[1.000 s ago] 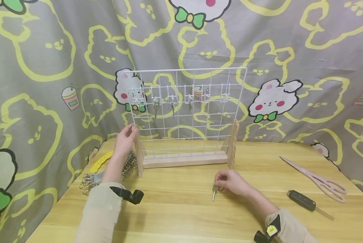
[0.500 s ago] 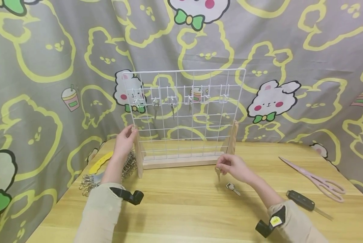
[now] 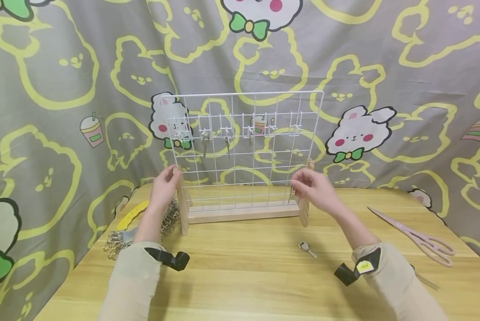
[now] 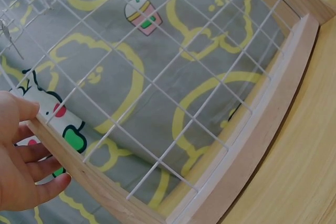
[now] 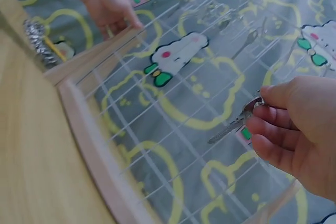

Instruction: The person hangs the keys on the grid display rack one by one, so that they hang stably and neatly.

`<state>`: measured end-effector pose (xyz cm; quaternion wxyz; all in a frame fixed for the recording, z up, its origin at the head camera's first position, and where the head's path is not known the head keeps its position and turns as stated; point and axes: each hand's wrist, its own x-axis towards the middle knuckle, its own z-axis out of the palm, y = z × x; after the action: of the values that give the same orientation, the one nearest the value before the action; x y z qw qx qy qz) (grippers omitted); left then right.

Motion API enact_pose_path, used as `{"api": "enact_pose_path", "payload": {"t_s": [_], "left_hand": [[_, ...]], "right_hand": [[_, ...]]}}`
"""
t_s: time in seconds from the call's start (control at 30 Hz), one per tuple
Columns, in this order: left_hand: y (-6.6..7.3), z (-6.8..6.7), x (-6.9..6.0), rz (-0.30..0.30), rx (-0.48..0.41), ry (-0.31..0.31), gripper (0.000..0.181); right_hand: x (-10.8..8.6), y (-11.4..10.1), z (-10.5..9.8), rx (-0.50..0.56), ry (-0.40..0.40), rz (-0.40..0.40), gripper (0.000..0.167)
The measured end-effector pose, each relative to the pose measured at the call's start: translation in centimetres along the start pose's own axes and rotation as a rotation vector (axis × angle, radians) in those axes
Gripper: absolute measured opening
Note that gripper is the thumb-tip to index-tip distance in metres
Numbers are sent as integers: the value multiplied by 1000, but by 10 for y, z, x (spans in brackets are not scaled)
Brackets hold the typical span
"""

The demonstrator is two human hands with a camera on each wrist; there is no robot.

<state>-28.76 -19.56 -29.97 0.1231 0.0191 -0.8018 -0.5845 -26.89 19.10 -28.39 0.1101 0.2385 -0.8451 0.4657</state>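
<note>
A white wire grid rack (image 3: 244,214) stands upright on a wooden base. My left hand (image 3: 165,183) holds the top of its left wooden post (image 4: 79,169), thumb on the near side. In front of the grid's lower right part is my right hand (image 3: 316,189), pinching a metal key (image 5: 231,128) by its head, with the blade pointing away from the fingers. Several white hooks (image 3: 294,128) line the upper grid. Keys hang from some of them, including one key (image 3: 228,147) left of the middle. A loose key (image 3: 307,249) lies on the table before the rack.
Pink scissors (image 3: 414,236) lie at the right of the wooden table (image 3: 240,276). A car key (image 3: 426,280) nearby is mostly hidden by the right sleeve. Behind the left forearm are a pile of metal clasps (image 3: 115,244) and a yellow object (image 3: 132,216). A patterned curtain (image 3: 232,53) hangs behind.
My right hand has lifted a key off the table and carried it up towards the grid. Another key now shows on the table. The left hand keeps its hold on the post.
</note>
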Motion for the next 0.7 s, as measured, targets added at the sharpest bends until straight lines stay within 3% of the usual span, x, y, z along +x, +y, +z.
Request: {"api": "enact_pose_path", "payload": {"t_s": [0.47,0.7], "left_hand": [[-1,0,0,3,3,3,55],[-1,0,0,3,2,3,55]], "right_hand": [[35,-42,-10,-33,76,-39,19],[51,-57,-10,-2,173,-69,18]]}}
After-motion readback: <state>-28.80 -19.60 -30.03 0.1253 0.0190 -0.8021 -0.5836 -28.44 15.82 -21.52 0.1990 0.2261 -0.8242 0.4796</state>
